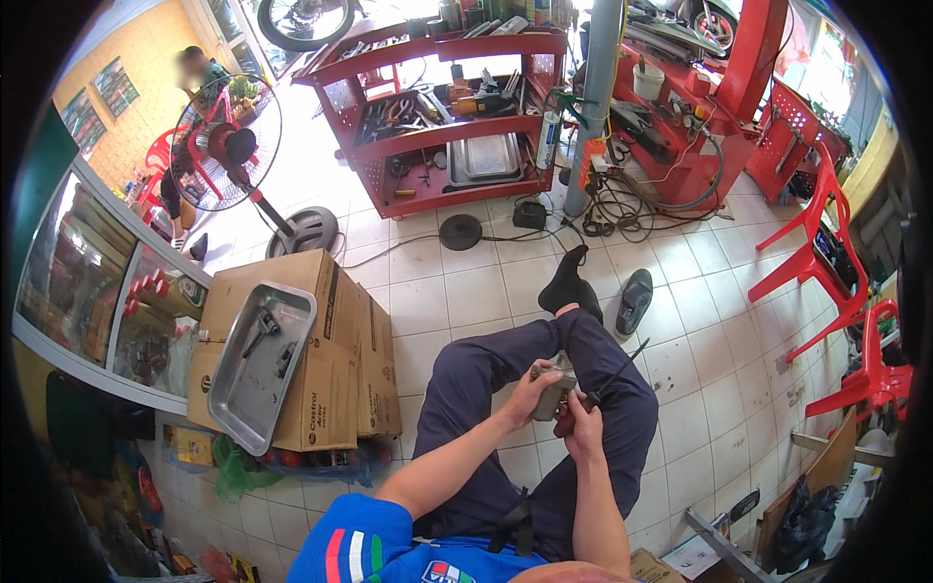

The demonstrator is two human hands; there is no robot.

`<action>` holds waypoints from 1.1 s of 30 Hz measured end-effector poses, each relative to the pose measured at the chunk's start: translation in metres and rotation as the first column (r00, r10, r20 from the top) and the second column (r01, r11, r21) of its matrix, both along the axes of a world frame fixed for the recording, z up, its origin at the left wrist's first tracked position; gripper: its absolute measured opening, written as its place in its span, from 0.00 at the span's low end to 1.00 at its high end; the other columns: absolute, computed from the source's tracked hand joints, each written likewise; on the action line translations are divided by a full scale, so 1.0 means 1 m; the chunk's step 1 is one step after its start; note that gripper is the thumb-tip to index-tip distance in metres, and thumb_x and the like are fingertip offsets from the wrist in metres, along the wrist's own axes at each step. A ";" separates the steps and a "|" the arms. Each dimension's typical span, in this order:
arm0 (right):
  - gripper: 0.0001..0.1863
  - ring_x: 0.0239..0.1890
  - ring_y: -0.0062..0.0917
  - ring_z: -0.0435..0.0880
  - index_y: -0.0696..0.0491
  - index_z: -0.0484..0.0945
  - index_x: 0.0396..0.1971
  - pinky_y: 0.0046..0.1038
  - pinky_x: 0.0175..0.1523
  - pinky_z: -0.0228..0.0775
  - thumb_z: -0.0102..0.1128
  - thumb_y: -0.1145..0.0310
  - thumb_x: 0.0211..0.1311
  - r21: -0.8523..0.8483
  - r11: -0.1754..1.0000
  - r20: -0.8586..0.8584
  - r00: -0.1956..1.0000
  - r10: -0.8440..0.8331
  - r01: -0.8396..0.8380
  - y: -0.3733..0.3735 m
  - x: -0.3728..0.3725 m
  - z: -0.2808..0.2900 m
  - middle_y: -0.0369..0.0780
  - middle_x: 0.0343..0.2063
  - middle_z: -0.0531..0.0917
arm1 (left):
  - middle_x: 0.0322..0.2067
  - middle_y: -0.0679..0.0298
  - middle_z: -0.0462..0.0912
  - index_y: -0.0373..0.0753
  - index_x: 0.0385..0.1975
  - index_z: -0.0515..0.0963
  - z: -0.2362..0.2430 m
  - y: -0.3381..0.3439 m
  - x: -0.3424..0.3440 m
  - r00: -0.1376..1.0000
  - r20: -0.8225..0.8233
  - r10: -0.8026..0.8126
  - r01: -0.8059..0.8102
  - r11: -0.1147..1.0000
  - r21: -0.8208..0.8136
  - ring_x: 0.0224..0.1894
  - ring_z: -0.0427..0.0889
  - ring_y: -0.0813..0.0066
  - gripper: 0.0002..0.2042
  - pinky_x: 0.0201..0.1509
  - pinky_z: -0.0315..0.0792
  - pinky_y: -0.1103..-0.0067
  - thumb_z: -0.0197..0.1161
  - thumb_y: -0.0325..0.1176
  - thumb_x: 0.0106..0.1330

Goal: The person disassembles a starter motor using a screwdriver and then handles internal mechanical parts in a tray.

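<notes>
My left hand (526,396) is closed around a boxy grey metal part (555,396), held above my lap between my knees. Close beside it, my right hand (582,425) is closed on a slim dark tool, whose thin shaft (627,361) points up and to the right over my right thigh. Something dark red (564,425) shows between the two hands. My fingers hide much of both things, so their exact kinds cannot be made out.
To the left, a metal tray (260,389) with small dark parts rests on cardboard boxes (342,364). Ahead stand a red tool cart (437,126), a fan (228,146) and a grey post (588,126) with cables around it. A shoe (635,301) lies by my foot; red chairs (826,253) stand right.
</notes>
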State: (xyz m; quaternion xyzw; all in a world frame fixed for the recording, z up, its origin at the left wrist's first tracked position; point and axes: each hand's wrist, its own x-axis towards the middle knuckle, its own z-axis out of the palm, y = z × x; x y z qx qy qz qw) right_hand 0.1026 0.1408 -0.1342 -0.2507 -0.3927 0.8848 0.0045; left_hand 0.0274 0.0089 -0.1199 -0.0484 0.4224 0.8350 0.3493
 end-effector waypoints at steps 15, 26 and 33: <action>0.07 0.29 0.19 0.76 0.55 0.77 0.38 0.25 0.36 0.70 0.64 0.69 0.65 -0.007 0.999 0.001 0.999 0.034 -0.034 0.001 0.000 0.002 0.33 0.28 0.78 | 0.43 0.61 0.79 0.43 0.50 0.65 -0.012 0.000 0.000 1.000 -0.029 -0.002 0.002 1.000 -0.010 0.42 0.81 0.73 0.16 0.43 0.80 0.75 0.60 0.38 0.67; 0.06 0.28 0.19 0.76 0.55 0.77 0.37 0.24 0.37 0.70 0.63 0.70 0.65 0.107 0.990 -0.020 0.995 0.093 -0.091 0.004 0.001 -0.003 0.33 0.27 0.78 | 0.41 0.63 0.78 0.44 0.49 0.66 -0.008 0.000 0.002 0.999 -0.044 0.006 -0.007 0.999 -0.035 0.41 0.80 0.75 0.15 0.40 0.79 0.76 0.60 0.38 0.68; 0.05 0.29 0.19 0.76 0.54 0.78 0.36 0.25 0.37 0.69 0.62 0.70 0.67 0.064 0.996 -0.014 0.998 0.057 -0.056 0.002 0.000 0.003 0.33 0.27 0.79 | 0.41 0.64 0.79 0.45 0.48 0.66 -0.007 -0.001 0.002 1.000 -0.019 0.020 -0.020 1.000 0.008 0.41 0.80 0.75 0.15 0.38 0.79 0.77 0.61 0.39 0.68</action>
